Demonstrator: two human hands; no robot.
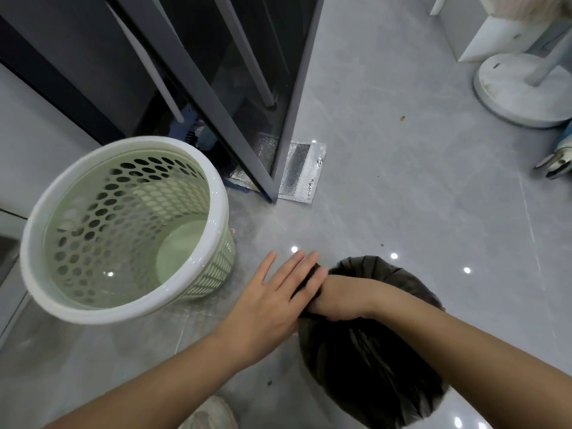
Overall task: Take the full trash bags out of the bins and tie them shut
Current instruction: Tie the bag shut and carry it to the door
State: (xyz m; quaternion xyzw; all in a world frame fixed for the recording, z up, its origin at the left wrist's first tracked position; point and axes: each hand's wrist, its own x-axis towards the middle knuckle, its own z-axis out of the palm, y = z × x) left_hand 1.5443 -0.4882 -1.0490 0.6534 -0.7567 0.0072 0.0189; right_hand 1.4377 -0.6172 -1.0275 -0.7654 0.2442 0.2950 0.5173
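Bin (198,168) empty; right hand (337,300) fists black bag's (371,366) neck, left hand (272,301) open-fingered.

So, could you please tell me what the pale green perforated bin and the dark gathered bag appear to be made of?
The pale green perforated bin looks like moulded plastic, glossy: light glints on its smooth white rim and regular holes pierce its wall. The dark gathered bag seems thin plastic film, slightly shiny: it creases into fine pleats where the right hand grips its neck.
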